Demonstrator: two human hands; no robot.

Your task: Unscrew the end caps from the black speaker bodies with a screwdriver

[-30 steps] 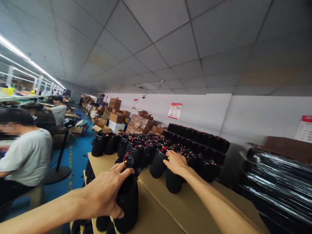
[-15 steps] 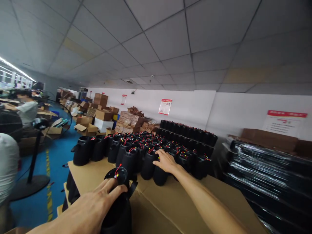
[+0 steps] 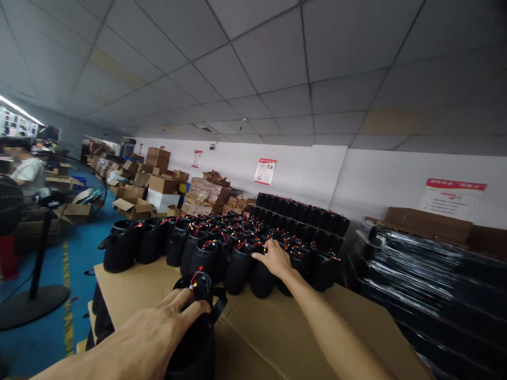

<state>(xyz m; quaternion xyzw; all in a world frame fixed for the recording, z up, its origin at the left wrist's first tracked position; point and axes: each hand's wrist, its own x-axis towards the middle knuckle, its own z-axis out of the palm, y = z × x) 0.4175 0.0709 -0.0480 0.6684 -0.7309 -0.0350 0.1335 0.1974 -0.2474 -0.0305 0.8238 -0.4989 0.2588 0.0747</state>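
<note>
My left hand (image 3: 168, 322), at the lower middle, is closed with its fingers over the edge of a black cylindrical housing (image 3: 192, 351). Just beyond those fingers shows a black rim with a red wire connector (image 3: 200, 277), and a black strap (image 3: 220, 305) sticks out to its right. Farther forward, my right hand (image 3: 275, 258) grips the top of another black cylindrical housing (image 3: 263, 282) in the front row, thumb toward the left; its fingertips are partly hidden. Beside it stands a similar housing (image 3: 237, 272) with red and yellow wires at its open top.
Many such housings stand upright on a brown cardboard sheet (image 3: 277, 332), with more rows stacked behind. Film-wrapped black stacks (image 3: 412, 279) rise at the right. A black post stand (image 3: 37, 264) and a seated person (image 3: 29, 169) are at the left; cardboard boxes (image 3: 132, 203) lie beyond.
The view has turned slightly, so the background sits farther left. My right hand and the housing under it have shifted a little right against the neighbouring housings. My left hand keeps its hold.
</note>
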